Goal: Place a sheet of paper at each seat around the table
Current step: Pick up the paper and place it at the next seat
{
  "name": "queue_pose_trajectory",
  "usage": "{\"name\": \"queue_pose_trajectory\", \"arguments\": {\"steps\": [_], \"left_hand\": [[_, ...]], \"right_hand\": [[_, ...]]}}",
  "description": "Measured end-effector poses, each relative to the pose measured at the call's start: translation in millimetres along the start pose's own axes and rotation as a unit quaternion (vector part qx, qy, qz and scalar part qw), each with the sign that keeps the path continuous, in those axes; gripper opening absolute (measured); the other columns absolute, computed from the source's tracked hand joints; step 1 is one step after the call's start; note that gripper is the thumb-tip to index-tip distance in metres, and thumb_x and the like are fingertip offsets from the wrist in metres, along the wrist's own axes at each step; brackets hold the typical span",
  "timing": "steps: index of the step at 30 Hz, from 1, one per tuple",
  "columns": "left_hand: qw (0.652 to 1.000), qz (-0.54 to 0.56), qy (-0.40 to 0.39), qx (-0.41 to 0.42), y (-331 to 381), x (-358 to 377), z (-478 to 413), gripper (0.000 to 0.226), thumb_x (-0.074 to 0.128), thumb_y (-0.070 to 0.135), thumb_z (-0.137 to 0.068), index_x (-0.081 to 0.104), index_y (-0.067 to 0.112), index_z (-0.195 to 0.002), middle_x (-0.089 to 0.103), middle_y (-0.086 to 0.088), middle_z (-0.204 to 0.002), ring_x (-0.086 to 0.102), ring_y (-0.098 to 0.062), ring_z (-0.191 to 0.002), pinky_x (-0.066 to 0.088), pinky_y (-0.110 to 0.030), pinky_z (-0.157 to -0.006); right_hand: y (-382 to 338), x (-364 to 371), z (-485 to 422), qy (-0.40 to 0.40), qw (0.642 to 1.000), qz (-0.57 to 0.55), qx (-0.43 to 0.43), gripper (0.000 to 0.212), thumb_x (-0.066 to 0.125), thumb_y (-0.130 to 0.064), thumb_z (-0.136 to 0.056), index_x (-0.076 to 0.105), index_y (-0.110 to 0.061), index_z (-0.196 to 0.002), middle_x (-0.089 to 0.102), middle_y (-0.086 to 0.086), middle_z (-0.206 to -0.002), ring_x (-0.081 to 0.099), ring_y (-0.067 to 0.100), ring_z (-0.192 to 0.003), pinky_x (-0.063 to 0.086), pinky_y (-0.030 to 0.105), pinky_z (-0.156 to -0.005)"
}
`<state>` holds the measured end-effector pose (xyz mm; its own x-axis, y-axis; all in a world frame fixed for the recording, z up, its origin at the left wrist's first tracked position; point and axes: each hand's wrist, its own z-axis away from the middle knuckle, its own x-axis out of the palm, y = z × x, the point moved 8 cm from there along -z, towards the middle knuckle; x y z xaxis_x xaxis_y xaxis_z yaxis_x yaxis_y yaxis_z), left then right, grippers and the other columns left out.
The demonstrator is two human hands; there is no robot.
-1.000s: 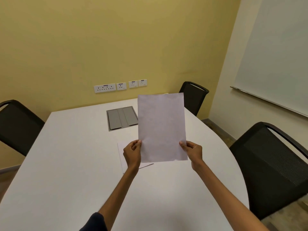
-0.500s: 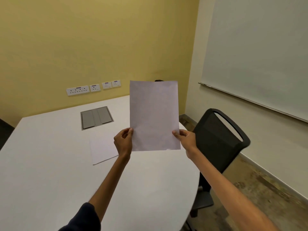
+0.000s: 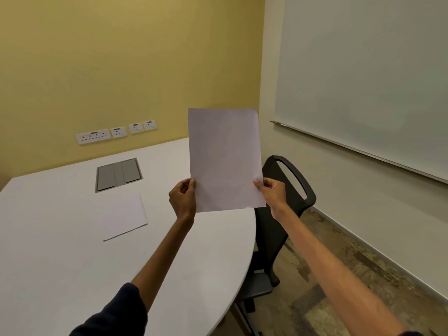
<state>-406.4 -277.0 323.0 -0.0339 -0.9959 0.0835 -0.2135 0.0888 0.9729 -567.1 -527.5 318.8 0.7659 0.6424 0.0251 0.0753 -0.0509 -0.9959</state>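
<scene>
Table (image 3: 72,275): white, with spare paper (image 3: 122,215) lying flat near its middle.
Chair (image 3: 286,202): tucked at the table's right edge.
Sheet (image 3: 225,160): upright in the air, above that edge.
Left hand (image 3: 183,200), right hand (image 3: 272,191): each pinches a lower side.
Advice: tip it flat, square to the edge before the chair.

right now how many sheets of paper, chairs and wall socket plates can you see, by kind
sheets of paper: 2, one held up by the left hand and right hand, one lying on the table
chairs: 1
wall socket plates: 4
total: 7
</scene>
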Motion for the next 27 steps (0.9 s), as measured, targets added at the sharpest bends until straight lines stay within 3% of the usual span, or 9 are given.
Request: {"name": "queue_pose_trajectory", "arguments": {"steps": [5, 12, 20, 27], "left_hand": [[0.999, 0.013, 0.027, -0.011, -11, 51, 3, 0.021, 0.066, 0.023, -0.09, 0.073, 0.008, -0.104, 0.07, 0.001, -0.095, 0.064, -0.015, -0.086, 0.052, -0.026, -0.08], [0.995, 0.027, 0.09, -0.034, -35, 121, -6, 0.016, 0.066, 0.022, -0.09, 0.073, 0.01, -0.1, 0.07, 0.001, -0.092, 0.064, -0.014, -0.084, 0.052, -0.027, -0.078], [0.99, -0.003, 0.137, -0.04, -45, 186, -18, 0.018, 0.064, 0.021, -0.092, 0.072, 0.009, -0.102, 0.07, -0.002, -0.096, 0.064, -0.017, -0.088, 0.051, -0.028, -0.078], [0.978, -0.032, 0.203, -0.034, -63, 222, -26, 0.019, 0.063, 0.023, -0.093, 0.072, 0.009, -0.102, 0.069, 0.0, -0.094, 0.063, -0.015, -0.084, 0.05, -0.025, -0.075]], "right_hand": [[12, -30, -44, -0.024, 1.0, 0.006, 0.008, 0.013, 0.069, -0.025, -0.089, 0.069, -0.015, -0.097, 0.07, 0.0, -0.095, 0.066, 0.015, -0.086, 0.054, 0.022, -0.067], [24, -64, -122, -0.076, 0.996, 0.033, 0.012, 0.004, 0.069, -0.026, -0.089, 0.069, -0.022, -0.09, 0.07, -0.011, -0.088, 0.066, 0.004, -0.078, 0.05, 0.009, -0.051], [29, -78, -213, -0.125, 0.992, 0.029, 0.02, 0.022, 0.068, -0.024, -0.09, 0.069, -0.011, -0.107, 0.069, -0.006, -0.093, 0.065, 0.008, -0.084, 0.052, 0.017, -0.065], [47, -62, -294, -0.206, 0.978, 0.013, 0.028, 0.026, 0.069, -0.023, -0.089, 0.069, -0.007, -0.11, 0.071, 0.005, -0.104, 0.067, 0.018, -0.092, 0.057, 0.035, -0.085]]}}
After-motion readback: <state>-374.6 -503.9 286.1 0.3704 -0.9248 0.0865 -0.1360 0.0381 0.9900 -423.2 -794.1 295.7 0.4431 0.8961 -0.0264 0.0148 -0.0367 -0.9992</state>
